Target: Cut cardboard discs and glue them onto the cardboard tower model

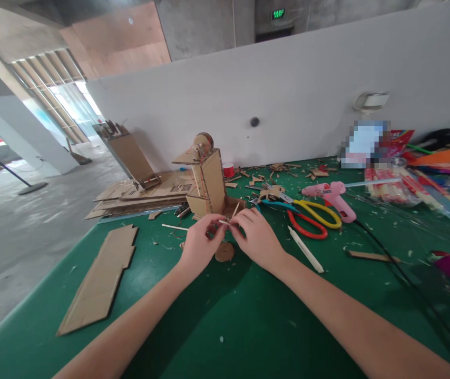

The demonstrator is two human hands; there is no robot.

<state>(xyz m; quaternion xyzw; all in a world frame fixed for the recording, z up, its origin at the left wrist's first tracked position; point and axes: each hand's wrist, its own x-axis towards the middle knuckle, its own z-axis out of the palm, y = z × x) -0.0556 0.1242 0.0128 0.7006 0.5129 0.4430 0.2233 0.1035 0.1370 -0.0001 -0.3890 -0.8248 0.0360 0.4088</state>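
Note:
My left hand and my right hand meet over the green table, thumbs and fingers pinched together. A short thin wooden stick lies between their fingertips. Another thin stick slants up beside my right fingers; whether the two are joined is too small to tell. Just below my hands a round cardboard disc with a small centre hole rests on the table. Right behind them stands a cardboard structure with red wires and a round piece on top. A pale stick sticks out left of my left hand.
Scissors with red and yellow handles, a pink glue gun with a black cord and a white pen-like tool lie at right. A cut cardboard sheet lies at left. Cardboard scraps litter the back.

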